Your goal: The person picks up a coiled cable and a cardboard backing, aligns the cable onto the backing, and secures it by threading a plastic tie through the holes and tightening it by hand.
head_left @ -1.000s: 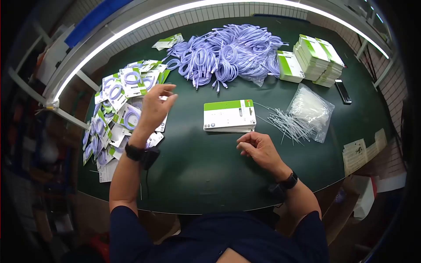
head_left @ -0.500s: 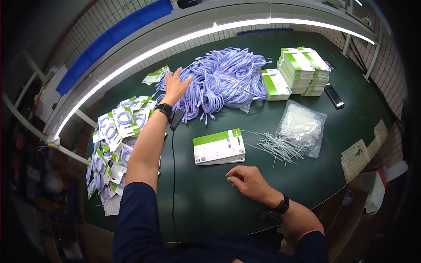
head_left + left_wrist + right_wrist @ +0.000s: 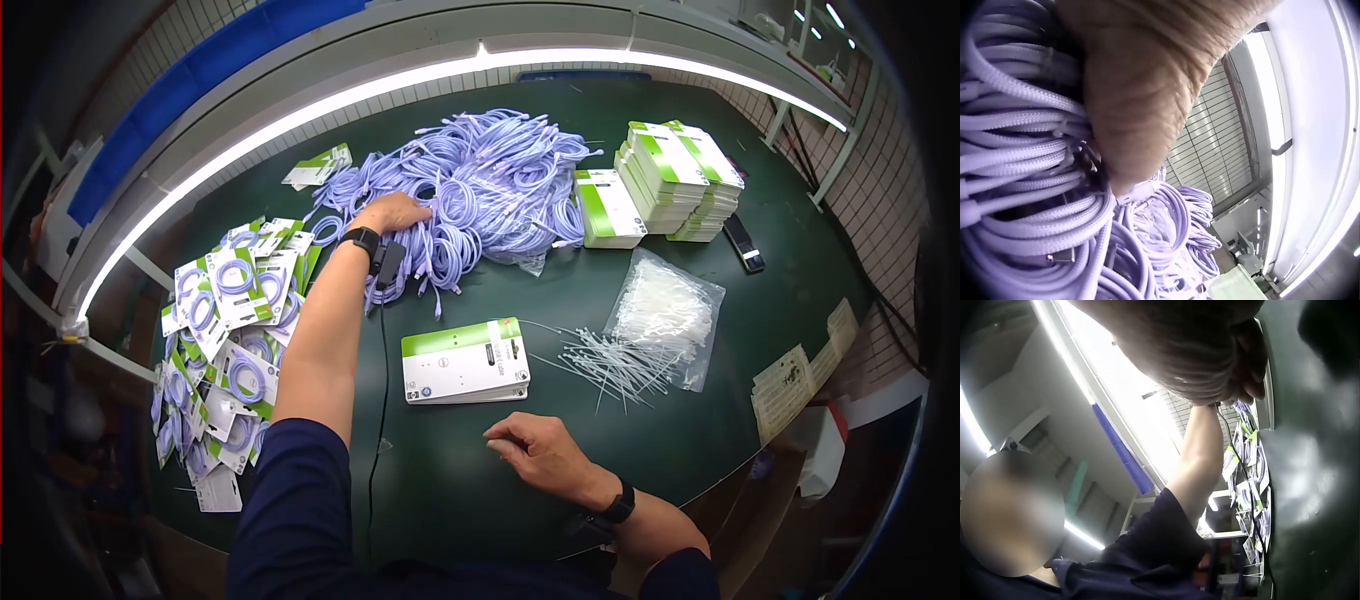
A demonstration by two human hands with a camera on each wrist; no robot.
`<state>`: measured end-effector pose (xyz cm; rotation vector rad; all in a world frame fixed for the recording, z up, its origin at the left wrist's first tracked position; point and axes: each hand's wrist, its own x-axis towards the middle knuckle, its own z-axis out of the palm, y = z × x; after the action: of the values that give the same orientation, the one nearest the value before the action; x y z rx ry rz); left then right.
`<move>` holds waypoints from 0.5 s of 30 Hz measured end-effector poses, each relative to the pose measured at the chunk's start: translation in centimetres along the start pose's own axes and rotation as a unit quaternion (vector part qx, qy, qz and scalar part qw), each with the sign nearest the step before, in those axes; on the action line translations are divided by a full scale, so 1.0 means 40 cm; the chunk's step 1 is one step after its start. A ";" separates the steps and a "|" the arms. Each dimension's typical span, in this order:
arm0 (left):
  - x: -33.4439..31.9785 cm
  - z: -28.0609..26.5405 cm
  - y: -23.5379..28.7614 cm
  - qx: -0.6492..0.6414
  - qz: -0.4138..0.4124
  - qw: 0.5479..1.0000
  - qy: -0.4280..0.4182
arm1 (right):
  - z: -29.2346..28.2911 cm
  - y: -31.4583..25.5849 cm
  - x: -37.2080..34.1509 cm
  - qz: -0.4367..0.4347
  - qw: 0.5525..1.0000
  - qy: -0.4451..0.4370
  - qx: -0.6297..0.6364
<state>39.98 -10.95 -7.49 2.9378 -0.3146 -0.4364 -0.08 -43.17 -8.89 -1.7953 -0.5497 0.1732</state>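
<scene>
My left hand (image 3: 395, 210) reaches into the left part of a heap of lilac braided cables (image 3: 500, 160), each tied in a coil. In the left wrist view, the base of that hand (image 3: 1141, 106) lies against coiled cables (image 3: 1029, 156); its fingertips are hidden, so I cannot tell whether they grip one. Loosely curled and holding nothing, my right hand (image 3: 545, 455) rests near the front of a small stack of white-and-green cardboard package cards (image 3: 465, 365). To the right of these cards lie loose white cable ties (image 3: 615, 365).
A clear plastic bag of cable ties (image 3: 665, 310) lies right of the loose ones. Taller stacks of cards (image 3: 680, 180) and a phone (image 3: 743, 243) are at the back right. Carded cables (image 3: 235, 330) are heaped on the left. A black cord (image 3: 375, 450) trails from the left wrist.
My left hand has moved from over the carded cables to the cable heap and lowered into it. My right hand stays near the small card stack. The head view has shifted.
</scene>
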 end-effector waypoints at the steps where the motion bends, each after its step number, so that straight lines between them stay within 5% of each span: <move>1: -0.043 0.009 0.019 0.007 -0.003 1.000 0.021 | 0.002 0.004 -0.003 -0.004 1.000 0.000 -0.004; 9: -0.294 0.118 0.141 0.027 -0.012 0.979 0.203 | 0.028 0.040 -0.016 -0.081 0.996 0.005 -0.047; 15: -0.313 0.065 0.089 -0.076 0.022 0.981 0.176 | 0.031 0.029 -0.019 -0.044 0.998 -0.005 -0.044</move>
<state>26.82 -11.84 -5.93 2.7804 -0.2822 0.0675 -0.90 -42.65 -10.49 -1.8522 -0.6518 0.0985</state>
